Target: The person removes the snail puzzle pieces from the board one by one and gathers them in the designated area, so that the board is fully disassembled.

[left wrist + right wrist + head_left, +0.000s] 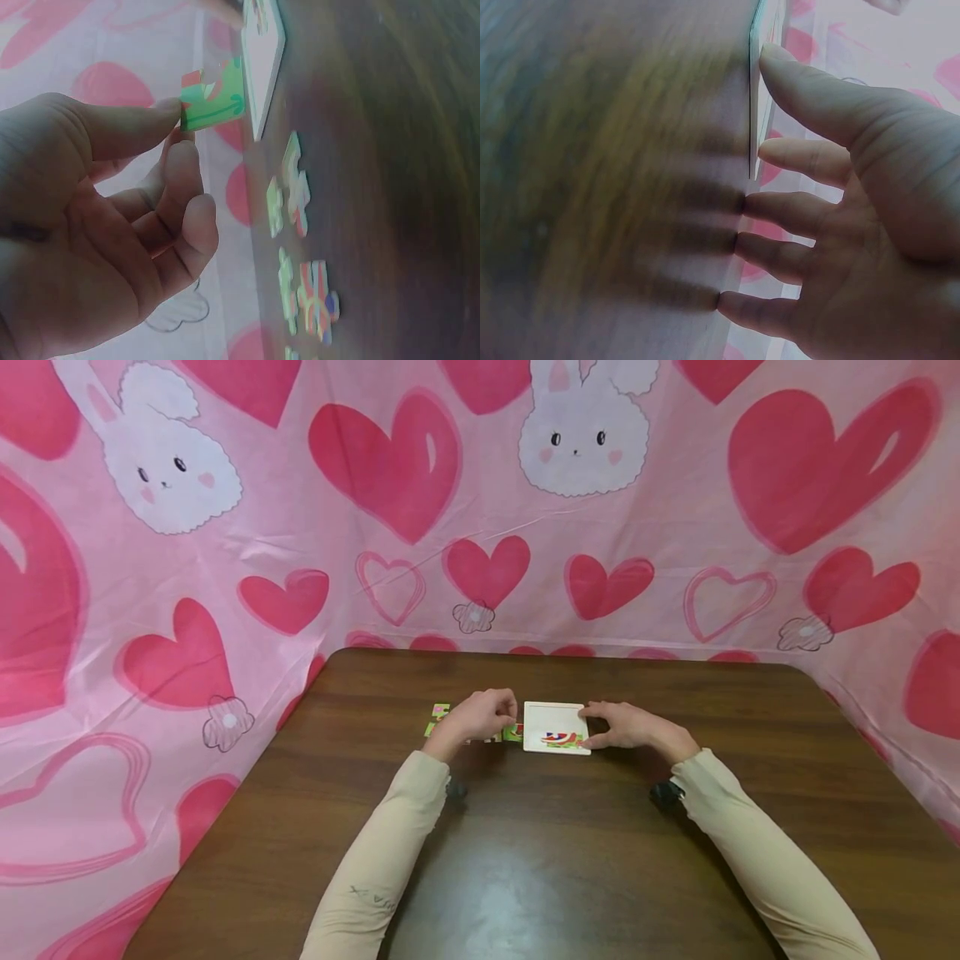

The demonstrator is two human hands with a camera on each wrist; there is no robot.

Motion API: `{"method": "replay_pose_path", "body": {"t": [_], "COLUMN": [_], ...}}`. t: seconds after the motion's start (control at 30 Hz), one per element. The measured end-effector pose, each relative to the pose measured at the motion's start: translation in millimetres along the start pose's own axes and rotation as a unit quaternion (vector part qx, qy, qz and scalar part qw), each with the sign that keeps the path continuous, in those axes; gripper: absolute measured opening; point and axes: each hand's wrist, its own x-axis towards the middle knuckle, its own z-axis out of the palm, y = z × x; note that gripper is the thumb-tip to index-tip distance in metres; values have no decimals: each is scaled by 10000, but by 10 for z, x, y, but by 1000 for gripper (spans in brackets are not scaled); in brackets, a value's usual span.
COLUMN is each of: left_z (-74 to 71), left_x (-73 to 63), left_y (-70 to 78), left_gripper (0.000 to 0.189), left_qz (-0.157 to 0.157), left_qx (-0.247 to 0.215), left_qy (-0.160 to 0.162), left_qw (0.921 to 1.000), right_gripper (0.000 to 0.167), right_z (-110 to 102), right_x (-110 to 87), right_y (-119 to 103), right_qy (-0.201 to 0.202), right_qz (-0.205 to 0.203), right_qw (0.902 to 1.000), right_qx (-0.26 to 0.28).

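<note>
My left hand (480,714) pinches a green jigsaw piece (217,112) between thumb and forefinger, its other fingers curled loosely below. The piece is raised off the table, just left of a white square puzzle board (547,717). A colourful fitted part (562,740) with red, white and green lies in the board's lower right corner. Along the board's right edge rests my right hand (630,725), with thumb and forefinger touching the board (755,97) and the other fingertips on the table. Several loose jigsaw pieces (319,300) lie left of the board, partly hidden by my left hand in the head view.
The brown wooden table (555,852) extends around the board on all sides. Behind it and along both sides hangs a pink cloth (420,510) with hearts and rabbits. Another loose piece (441,710) lies behind my left wrist.
</note>
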Motion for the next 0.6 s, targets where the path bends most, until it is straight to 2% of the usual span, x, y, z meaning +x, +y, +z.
{"method": "replay_pose_path", "body": {"t": [0.1, 0.3, 0.47, 0.6], "left_z": [-42, -129, -182, -215], "left_x": [-45, -172, -289, -363], "left_y": [-49, -139, -241, -317], "left_gripper": [5, 4, 4, 3], "left_qz": [73, -9, -134, -90], "left_qx": [-29, -477, -481, -489], "left_qy": [57, -121, -116, -120], "left_qw": [10000, 9988, 9987, 9987], "right_gripper": [70, 70, 70, 70], "right_z": [0, 3, 8, 8], "right_x": [1, 12, 5, 3], "right_y": [-1, 6, -3, -6], "right_qy": [-1, 1, 4, 21], "right_qz": [36, 89, 94, 79], "right_qw": [10000, 10000, 10000, 10000], "right_qx": [-8, -20, 17, 2]}}
